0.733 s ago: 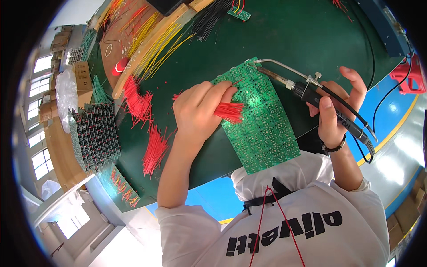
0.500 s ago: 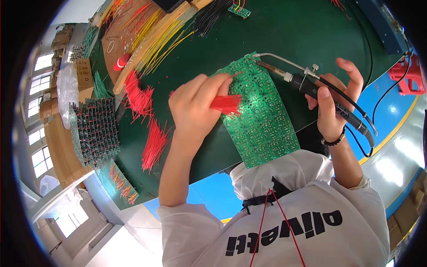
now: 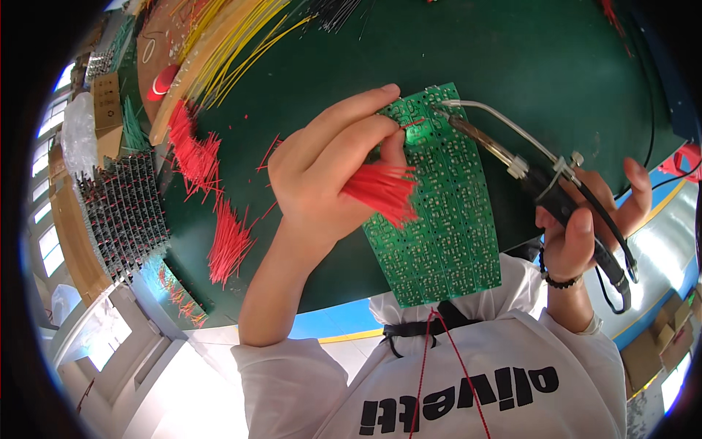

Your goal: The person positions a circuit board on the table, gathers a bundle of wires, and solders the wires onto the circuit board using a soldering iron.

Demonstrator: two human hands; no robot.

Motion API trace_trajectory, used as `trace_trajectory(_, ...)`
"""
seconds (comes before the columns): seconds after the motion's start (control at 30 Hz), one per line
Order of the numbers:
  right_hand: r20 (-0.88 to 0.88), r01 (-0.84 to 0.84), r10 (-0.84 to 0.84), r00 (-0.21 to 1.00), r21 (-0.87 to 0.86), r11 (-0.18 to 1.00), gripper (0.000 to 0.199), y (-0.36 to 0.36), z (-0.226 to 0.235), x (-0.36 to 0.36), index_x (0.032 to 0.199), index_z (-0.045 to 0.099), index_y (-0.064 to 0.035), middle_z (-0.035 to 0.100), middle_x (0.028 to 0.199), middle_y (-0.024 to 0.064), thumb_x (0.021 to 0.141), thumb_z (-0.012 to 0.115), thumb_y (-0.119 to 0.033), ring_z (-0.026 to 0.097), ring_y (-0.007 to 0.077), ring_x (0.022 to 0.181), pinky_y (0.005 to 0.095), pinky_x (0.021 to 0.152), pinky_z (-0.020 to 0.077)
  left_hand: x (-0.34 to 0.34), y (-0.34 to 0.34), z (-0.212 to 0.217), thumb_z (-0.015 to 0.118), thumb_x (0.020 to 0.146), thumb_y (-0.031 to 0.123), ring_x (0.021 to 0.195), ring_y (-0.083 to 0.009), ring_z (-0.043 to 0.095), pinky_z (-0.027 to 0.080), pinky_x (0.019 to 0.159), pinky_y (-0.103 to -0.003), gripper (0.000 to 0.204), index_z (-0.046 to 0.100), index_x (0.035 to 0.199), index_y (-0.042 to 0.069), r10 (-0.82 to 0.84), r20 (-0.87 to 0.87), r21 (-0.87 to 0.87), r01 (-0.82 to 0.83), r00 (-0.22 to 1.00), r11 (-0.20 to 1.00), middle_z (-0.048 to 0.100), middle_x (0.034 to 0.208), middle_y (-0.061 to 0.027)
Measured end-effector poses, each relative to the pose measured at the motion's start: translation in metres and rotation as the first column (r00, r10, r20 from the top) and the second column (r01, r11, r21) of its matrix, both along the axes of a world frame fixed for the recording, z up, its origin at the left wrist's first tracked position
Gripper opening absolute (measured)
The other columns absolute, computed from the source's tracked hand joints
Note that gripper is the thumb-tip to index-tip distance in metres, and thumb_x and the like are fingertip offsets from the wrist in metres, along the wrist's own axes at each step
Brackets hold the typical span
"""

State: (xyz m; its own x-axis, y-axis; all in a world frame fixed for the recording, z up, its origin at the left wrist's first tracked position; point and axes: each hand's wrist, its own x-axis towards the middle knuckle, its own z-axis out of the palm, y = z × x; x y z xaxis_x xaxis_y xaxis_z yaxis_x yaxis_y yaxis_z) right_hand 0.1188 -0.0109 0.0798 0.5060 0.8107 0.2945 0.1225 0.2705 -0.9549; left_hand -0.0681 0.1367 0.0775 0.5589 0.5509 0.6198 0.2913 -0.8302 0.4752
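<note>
My left hand (image 3: 314, 172) is closed around a bundle of short red wires (image 3: 384, 194), whose ends fan out below the fingers. Between its thumb and fingertips a single red wire (image 3: 414, 123) points over the upper part of a green circuit board panel (image 3: 450, 227). Rows of small solder joints cover the panel, which lies at the table's near edge. My right hand (image 3: 574, 238) grips a black soldering iron (image 3: 552, 194) with a thin metal feed tube (image 3: 504, 121) clamped along it. The iron's tip is over the panel's top, close to the wire; contact cannot be made out.
Loose red wires (image 3: 230, 241) lie left of my arm on the green table (image 3: 512, 44). Yellow wires (image 3: 252, 55) rest by a wooden strip at the upper left. Stacked boards (image 3: 124, 216) stand far left. A black cable (image 3: 649, 95) runs along the right side.
The whole view has shifted. My left fingers have stretched farther over the panel with the single wire, and the bundle tilts more downward. The iron's tip remains near the panel's top.
</note>
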Motion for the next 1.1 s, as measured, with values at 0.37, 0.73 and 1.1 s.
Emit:
trace_trajectory(0.37,0.095,0.027,-0.011,0.995,-0.170,0.985,0.072,-0.012,0.001,0.002,0.139,0.006,-0.0140,0.047,0.065,0.0101,0.089,0.053,-0.035,0.042,0.0118,0.042,0.0222,0.039,0.0358,-0.007,-0.006,0.008,0.070,0.068,-0.004,0.070,-0.0183,0.066,0.051,0.060,-0.022,0.014,0.062,0.080,0.001,-0.018,-0.197,-0.105,-0.003,0.980,0.994,0.068,0.091,-0.0151)
trace_trajectory(0.73,-0.080,0.032,-0.031,0.996,0.004,0.999,0.077,-0.010,-0.005,-0.001,0.138,0.007,-0.0073,0.043,0.056,0.0054,0.083,0.059,-0.015,0.037,0.0100,0.046,0.0225,0.050,0.0346,-0.010,-0.004,0.006,0.070,0.070,-0.003,0.071,-0.0195,0.067,0.052,0.061,-0.022,0.015,0.061,0.083,-0.001,-0.036,-0.189,-0.117,0.014,0.981,0.993,0.068,0.091,-0.0178)
trace_trajectory(1.1,-0.051,0.081,-0.075,0.996,0.112,0.990,0.075,-0.008,-0.014,0.002,0.136,0.011,-0.0044,0.041,0.054,0.0047,0.080,0.059,-0.013,0.034,0.0093,0.042,0.0207,0.047,0.0325,-0.008,-0.004,0.006,0.070,0.071,-0.002,0.070,-0.0193,0.067,0.052,0.059,-0.022,0.014,0.061,0.082,-0.001,-0.034,-0.181,-0.117,0.013,0.983,0.993,0.068,0.089,-0.0181)
